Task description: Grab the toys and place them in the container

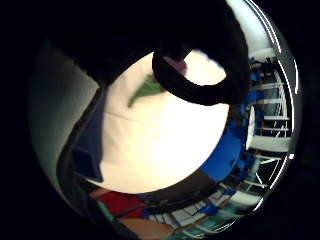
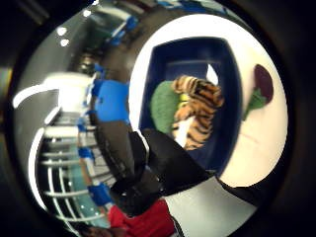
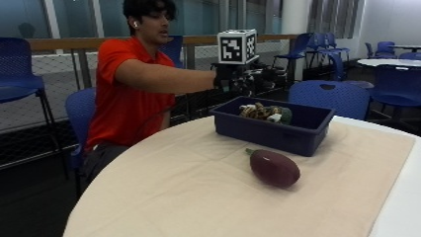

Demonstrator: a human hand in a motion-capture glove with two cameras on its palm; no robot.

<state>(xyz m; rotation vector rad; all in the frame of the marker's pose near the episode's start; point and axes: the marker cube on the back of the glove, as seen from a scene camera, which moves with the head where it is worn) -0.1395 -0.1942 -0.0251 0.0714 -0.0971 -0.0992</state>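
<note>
Smooth plastic container (image 3: 276, 129), furry striped tiger (image 2: 197, 111), matt cloth-covered table (image 3: 184, 187).

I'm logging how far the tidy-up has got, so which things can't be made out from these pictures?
- Gloved right hand, outside view: its fingers blur into the dark gear, so whether they are open or curled is unclear.
- Toys in the blue container, outside view: the wall hides their lower parts; only a striped tiger and a green toy show.
- Eggplant toy, little finger side palm view: a black strap covers most of it.

Cloth (image 3: 197, 187) round eggplant (image 3: 273, 168) free; bin (image 3: 273, 129) behind.
</note>
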